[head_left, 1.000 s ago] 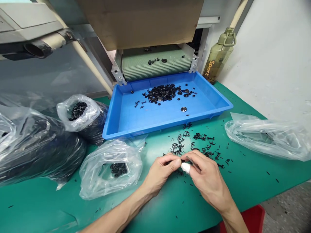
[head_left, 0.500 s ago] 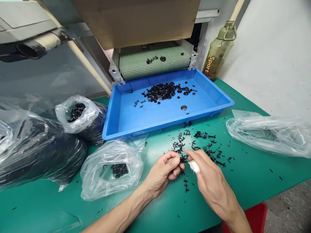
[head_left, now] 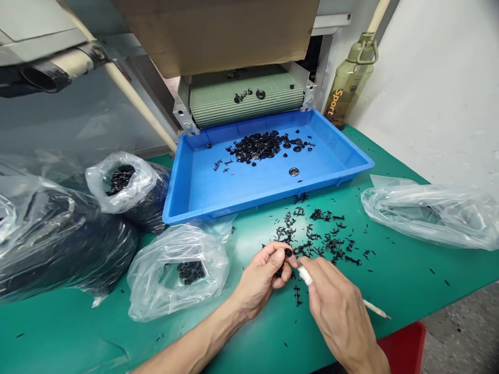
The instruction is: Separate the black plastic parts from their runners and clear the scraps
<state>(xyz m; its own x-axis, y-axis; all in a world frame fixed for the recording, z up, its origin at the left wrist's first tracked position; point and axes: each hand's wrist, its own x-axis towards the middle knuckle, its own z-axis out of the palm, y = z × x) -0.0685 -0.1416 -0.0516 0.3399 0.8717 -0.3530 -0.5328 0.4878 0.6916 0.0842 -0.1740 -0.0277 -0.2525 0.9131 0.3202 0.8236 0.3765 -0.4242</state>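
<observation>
My left hand (head_left: pixel 263 278) is closed, pinching a small round black plastic part (head_left: pixel 288 252) between thumb and forefinger. More black shows in its curled fingers, too hidden to make out fully. My right hand (head_left: pixel 337 301) grips a thin pale-handled tool (head_left: pixel 375 309) with a narrow pointed end sticking out behind the hand. Its front tip lies close to the black part; whether it touches I cannot tell. White tape (head_left: pixel 305 276) wraps the right thumb. Beyond both hands, loose black sprue bits (head_left: pixel 333 244) are scattered on the green tabletop (head_left: pixel 409 280).
A blue tray (head_left: pixel 234 205) with piled black parts (head_left: pixel 259 145) stands under a green conveyor belt (head_left: pixel 249 104). Plastic bags of black parts (head_left: pixel 179 301) (head_left: pixel 62 234) sit left. A clear bag (head_left: pixel 429 210), a bottle (head_left: pixel 349 83) and a red bin (head_left: pixel 405 345) are right.
My right hand has tilted and shifted slightly down, and the pale tool's rear end now shows behind it. The black part in my left fingers is turned and sits slightly higher.
</observation>
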